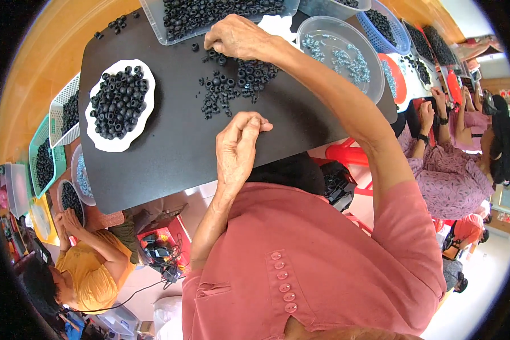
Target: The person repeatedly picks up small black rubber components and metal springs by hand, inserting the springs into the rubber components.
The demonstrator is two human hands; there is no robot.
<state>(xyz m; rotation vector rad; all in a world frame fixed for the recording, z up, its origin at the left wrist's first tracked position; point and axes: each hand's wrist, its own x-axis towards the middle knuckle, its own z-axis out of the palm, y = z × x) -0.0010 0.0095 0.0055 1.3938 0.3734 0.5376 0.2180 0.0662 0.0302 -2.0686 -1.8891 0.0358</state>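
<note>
My right hand [238, 37] reaches across the dark table to the far edge of a loose pile of small round black pieces with holes, like beads [226, 88]. Its fingers are bent down and drawn together; what is between them is hidden. Nearer to me, my left hand [238, 144] hovers by the pile's near side. Its fingers are curled in with the thumb pressed against them, and anything inside does not show. To the left, a white scalloped plate [114, 147] is heaped with larger black pieces [119, 102].
A clear bin [173, 38] of black pieces stands at the far edge. Right of it are a clear round bowl [375, 90] with small bluish pieces and a blue basket [399, 42]. Co-workers sit at the left [99, 272] and right [447, 175]. A red stool [345, 153] stands under the table's right side.
</note>
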